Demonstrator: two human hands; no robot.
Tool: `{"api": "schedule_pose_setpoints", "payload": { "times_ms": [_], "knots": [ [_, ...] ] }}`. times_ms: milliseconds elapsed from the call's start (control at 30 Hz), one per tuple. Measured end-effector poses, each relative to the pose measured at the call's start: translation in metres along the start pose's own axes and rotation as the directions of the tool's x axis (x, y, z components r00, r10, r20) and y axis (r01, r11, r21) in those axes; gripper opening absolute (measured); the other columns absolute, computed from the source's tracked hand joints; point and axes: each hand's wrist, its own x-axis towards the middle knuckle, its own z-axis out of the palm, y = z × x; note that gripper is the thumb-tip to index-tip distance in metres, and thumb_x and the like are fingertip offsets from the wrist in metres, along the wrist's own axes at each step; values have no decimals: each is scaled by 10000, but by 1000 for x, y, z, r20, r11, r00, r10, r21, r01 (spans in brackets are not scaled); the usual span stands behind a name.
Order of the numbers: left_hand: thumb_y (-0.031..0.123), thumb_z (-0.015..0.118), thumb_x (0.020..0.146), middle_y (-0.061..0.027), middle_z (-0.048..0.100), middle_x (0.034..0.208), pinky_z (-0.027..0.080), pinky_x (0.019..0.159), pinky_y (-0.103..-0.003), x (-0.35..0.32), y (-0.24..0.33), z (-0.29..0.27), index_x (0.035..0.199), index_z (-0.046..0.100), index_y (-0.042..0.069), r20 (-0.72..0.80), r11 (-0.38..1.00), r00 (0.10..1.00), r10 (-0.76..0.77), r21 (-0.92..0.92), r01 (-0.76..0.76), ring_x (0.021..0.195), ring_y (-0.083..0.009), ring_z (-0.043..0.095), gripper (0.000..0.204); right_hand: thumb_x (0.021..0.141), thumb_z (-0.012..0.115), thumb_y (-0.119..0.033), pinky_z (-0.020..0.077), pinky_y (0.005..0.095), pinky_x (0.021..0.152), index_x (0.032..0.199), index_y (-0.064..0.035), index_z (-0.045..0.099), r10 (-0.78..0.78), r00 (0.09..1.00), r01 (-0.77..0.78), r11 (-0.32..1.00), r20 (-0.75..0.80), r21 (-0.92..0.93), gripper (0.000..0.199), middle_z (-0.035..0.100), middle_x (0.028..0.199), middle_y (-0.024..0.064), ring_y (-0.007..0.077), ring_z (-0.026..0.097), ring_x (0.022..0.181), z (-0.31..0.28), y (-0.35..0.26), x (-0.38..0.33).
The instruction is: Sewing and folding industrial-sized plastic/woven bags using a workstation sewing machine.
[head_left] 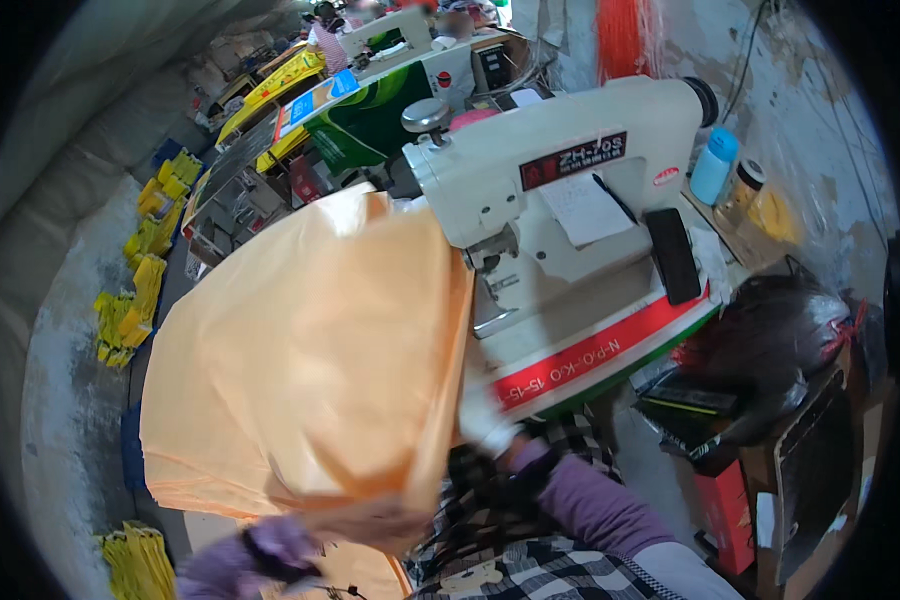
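Note:
A large stack of glossy peach-orange sheets (300, 350), perhaps flat bags, spreads across the middle, with layered edges at its lower left. At its lower right corner my left hand (380, 522) is closed on the sheets, smeared by motion. My right hand (485, 418), in a white glove, is beside their right edge; its fingers are too blurred to read. The sheets' upper right side lies against a white industrial sewing machine (570, 165), hiding part of its bed near the needle area. More peach-orange sheets (355, 570) lie below my left hand.
A black phone (673, 256) and a paper note (587, 208) rest on the machine. Beyond it stand a blue bottle (713, 165) and a jar (745, 185). Cartons and black plastic bags (770, 330) crowd the right. Yellow bundles (140, 300) lie on the left floor. A person (328, 35) is far off.

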Motion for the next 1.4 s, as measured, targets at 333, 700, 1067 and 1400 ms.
{"api": "schedule_pose_setpoints", "payload": {
  "times_ms": [333, 700, 1067, 1400],
  "knots": [
    [262, 565, 953, -25, 589, 817, 451, 895, -322, 28, 98, 52, 880, 639, 67, -105, 874, 889, 445, 269, -405, 842, -195, 575, 221, 910, 567, -83, 476, 308, 909, 1221, 29, 546, 517, 812, -569, 804, 271, 171, 331, 635, 1154, 91, 160, 597, 1046, -7, -133, -78],
    [228, 590, 850, -150, 619, 718, 518, 612, -438, 58, 109, 84, 1029, 545, 28, 170, 318, 939, 299, 910, -266, 623, -351, 627, 272, 857, 563, -153, 514, 379, 833, 1388, -9, 401, 608, 742, -206, 608, 282, -767, 574, 648, 1058, 240, 345, 659, 967, -55, -189, -158],
    [511, 617, 833, -162, 648, 715, 481, 605, -439, 99, 155, -36, 719, 673, 6, 191, 193, 886, 421, 936, -294, 644, -353, 621, 521, 845, 543, -103, 474, 491, 540, 1480, -49, 291, 338, 886, 96, 536, 318, -839, 686, 568, 584, 217, 388, 585, 525, -44, -162, -149],
    [248, 720, 778, -31, 628, 654, 508, 650, -382, 33, 195, -21, 709, 702, 118, -4, 357, 524, 852, 735, -576, 681, -248, 651, 148, 765, 620, -147, 529, 441, 608, 1371, 6, 434, 199, 907, 369, 52, 372, -928, 652, 677, 746, 153, 322, 673, 680, -19, -98, 18]
  ]
}}
